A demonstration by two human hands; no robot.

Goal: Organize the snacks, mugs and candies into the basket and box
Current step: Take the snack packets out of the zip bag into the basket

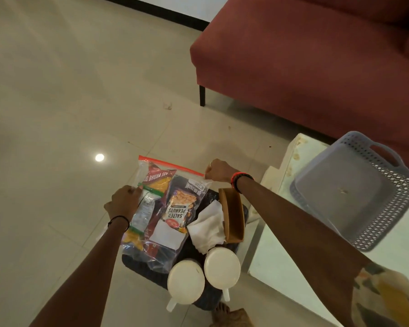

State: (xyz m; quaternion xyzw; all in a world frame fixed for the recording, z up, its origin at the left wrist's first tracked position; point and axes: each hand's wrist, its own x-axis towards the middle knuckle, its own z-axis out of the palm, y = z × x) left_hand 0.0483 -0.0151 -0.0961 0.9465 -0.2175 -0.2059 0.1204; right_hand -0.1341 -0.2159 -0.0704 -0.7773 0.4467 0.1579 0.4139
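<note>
Head view: my left hand (124, 201) has fingers clenched on the left edge of the snack bag (161, 208); right hand (219, 171) pinches its top-right corner. Bag is over a dark tray (149, 272) on the floor, next to 2 white mugs (185, 282). Grey basket (387, 208) stands tilted on desk (281, 267), right.

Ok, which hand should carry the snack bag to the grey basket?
Likely the right hand: it pinches the snack bag at its top corner, and the grey basket sits on that side; the left hand grips the far edge.
</note>
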